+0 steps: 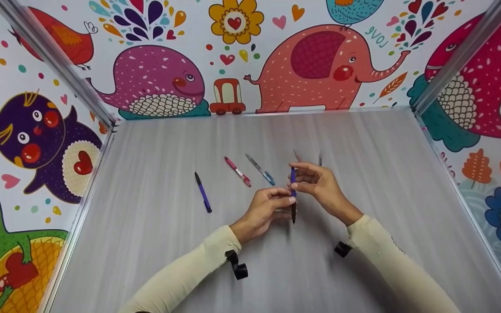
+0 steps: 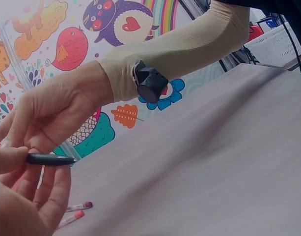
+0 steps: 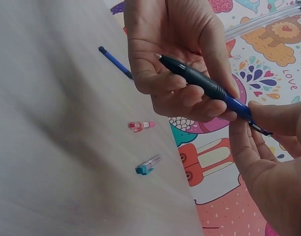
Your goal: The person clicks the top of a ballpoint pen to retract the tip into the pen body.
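Note:
A blue pen with a black grip [image 1: 293,208] is held by both hands above the table, its bare tip pointing toward the person. The left hand [image 1: 264,209] pinches the pen around the middle between thumb and fingers. Higher up, the right hand [image 1: 322,184] pinches its blue clip end. In the right wrist view the pen [image 3: 202,82] shows its metal point and clip, with the left hand [image 3: 175,44] curled about the barrel and the right hand [image 3: 273,162] at the clip. Only the pen's black front part [image 2: 51,160] shows in the left wrist view.
Left of the hands lie another blue and black pen [image 1: 203,192], a pink pen [image 1: 237,171] and a clear pen with light blue parts [image 1: 260,169]. Two more pens, one pinkish [image 1: 297,154] and one dark [image 1: 320,157], lie partly hidden behind the right hand.

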Demonstrator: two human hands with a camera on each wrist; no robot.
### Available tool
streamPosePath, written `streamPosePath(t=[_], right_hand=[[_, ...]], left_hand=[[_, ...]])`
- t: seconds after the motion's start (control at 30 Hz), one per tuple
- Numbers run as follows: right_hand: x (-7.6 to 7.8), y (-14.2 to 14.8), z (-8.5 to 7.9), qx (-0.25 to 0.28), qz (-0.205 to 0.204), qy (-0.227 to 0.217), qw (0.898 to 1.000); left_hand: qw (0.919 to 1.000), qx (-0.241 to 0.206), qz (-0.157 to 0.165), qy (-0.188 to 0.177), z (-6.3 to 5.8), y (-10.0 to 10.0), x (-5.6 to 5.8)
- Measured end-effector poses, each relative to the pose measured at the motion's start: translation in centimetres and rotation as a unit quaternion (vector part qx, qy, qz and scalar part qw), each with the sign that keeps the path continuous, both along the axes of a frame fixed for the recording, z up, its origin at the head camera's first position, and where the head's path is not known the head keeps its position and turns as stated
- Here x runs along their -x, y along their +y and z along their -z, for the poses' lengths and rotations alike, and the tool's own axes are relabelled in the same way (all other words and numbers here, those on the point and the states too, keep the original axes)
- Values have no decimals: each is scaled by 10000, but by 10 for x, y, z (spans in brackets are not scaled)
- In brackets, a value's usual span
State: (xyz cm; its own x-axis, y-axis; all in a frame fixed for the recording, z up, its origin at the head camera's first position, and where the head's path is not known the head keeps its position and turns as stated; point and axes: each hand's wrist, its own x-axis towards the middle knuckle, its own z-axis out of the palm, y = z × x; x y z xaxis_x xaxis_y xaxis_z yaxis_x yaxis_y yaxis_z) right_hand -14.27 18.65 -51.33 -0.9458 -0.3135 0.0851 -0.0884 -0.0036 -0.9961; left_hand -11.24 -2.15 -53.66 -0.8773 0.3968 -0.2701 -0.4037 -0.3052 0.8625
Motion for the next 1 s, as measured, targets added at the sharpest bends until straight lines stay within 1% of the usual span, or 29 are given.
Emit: streamPosePath(t=[0.13,0.23,0.37,0.47,0.57,0.67,0.77,0.83,0.9,1.0], right_hand=[[0,0,0,37,92,-25,9999],[1,0,-1,91,162,-18,9998],[3,1,-2,130,234,18,9996],[3,1,-3,267,262,42,9993],[3,1,-3,356,284,95,9989],[2,2,0,362,320,143,9987],[1,4,3,336,384,235,9984],[1,5,5,328,366,335,9982],[0,6,7,167,345,501,9980],[0,8,10,-203,328,749,9964]], left_hand=[[10000,1,22,-31,1,-1,1],[10000,68,38,27,0,-1,2],[9998,193,68,89,-4,-1,6],[9995,252,106,130,-6,-3,8],[9989,346,127,277,-6,-6,12],[9969,576,206,505,-6,-11,14],[9916,958,393,781,-6,-15,15],[9853,1263,516,1025,-6,-17,15],[9767,1601,578,1306,-6,-18,16],[9613,2079,574,1716,-5,-20,17]])
